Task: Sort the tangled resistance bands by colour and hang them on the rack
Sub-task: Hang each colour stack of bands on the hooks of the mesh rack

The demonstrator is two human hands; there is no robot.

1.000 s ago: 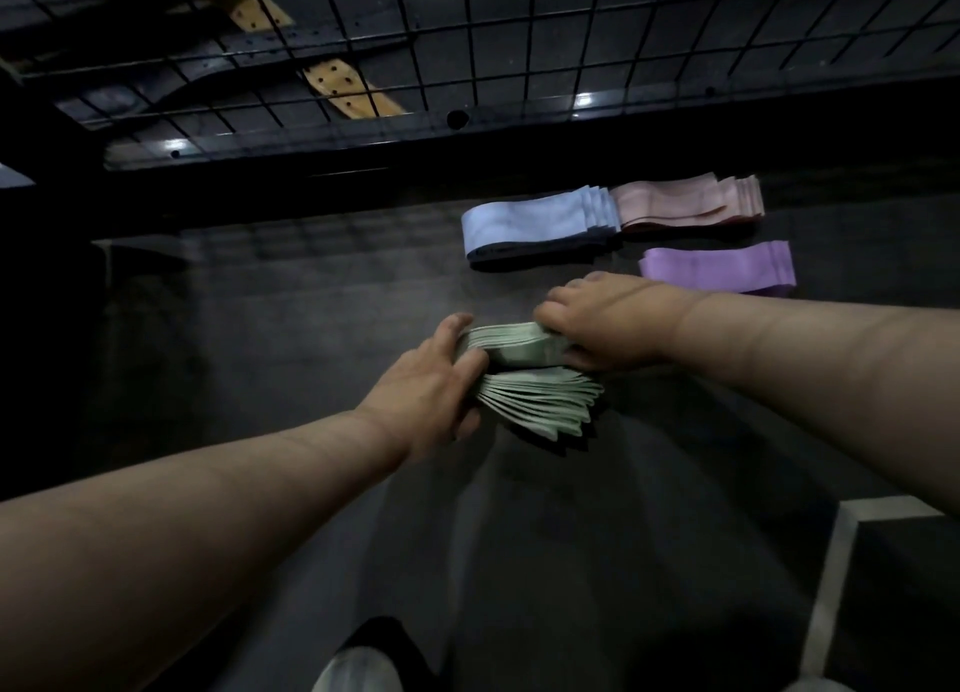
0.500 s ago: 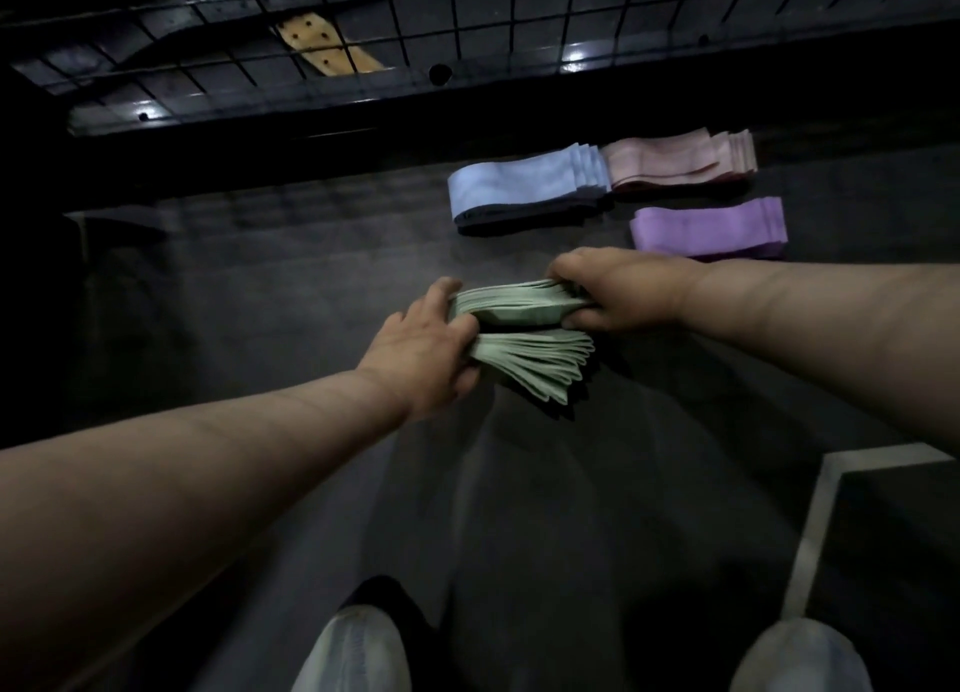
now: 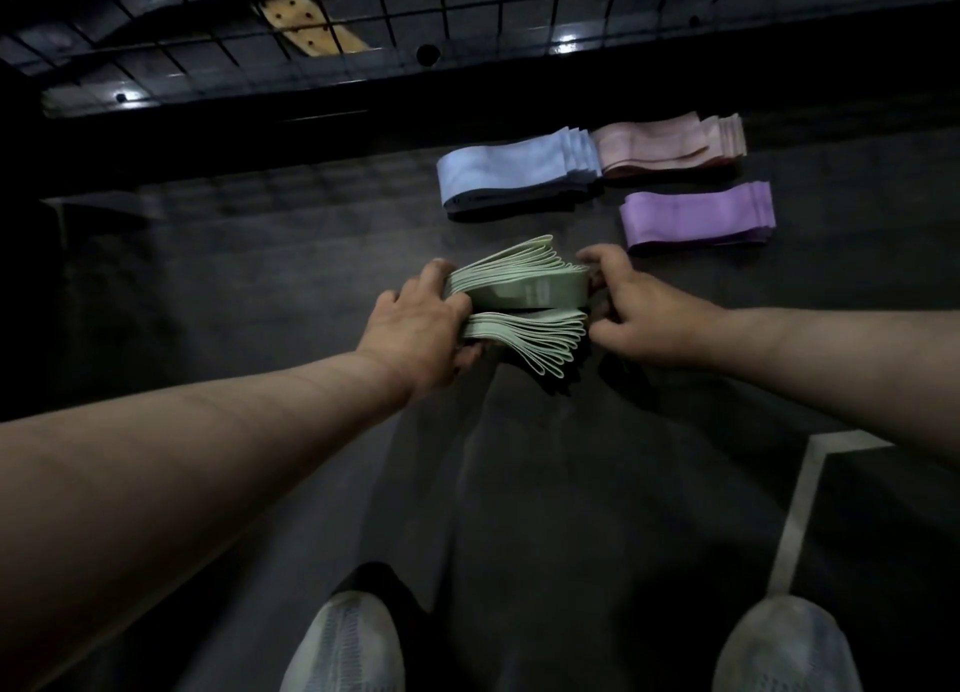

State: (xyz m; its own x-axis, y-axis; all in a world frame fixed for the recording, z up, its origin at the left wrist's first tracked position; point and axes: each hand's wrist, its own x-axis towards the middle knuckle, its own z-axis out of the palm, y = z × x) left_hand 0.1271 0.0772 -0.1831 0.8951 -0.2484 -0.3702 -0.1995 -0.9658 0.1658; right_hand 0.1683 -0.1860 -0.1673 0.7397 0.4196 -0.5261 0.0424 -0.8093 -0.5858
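A thick bundle of light green resistance bands (image 3: 519, 296) is lifted a little above the dark floor, between my hands. My left hand (image 3: 421, 322) grips its left end, fingers curled round it. My right hand (image 3: 634, 309) pinches its right end with thumb and fingers. Beyond it lie three sorted stacks on the floor: blue bands (image 3: 511, 172), pink bands (image 3: 670, 143) to their right, and purple bands (image 3: 696, 216) nearest my right hand. A black wire-grid rack (image 3: 363, 21) runs across the top of the view.
A tan perforated strip (image 3: 309, 24) shows behind the rack's grid. A white line (image 3: 802, 504) is painted on the floor at the right. My two light shoes (image 3: 345, 644) stand at the bottom edge.
My right hand has slid off the top of the green bundle to its right end, and the bundle has tipped up so its side faces me. The view has tilted further down.
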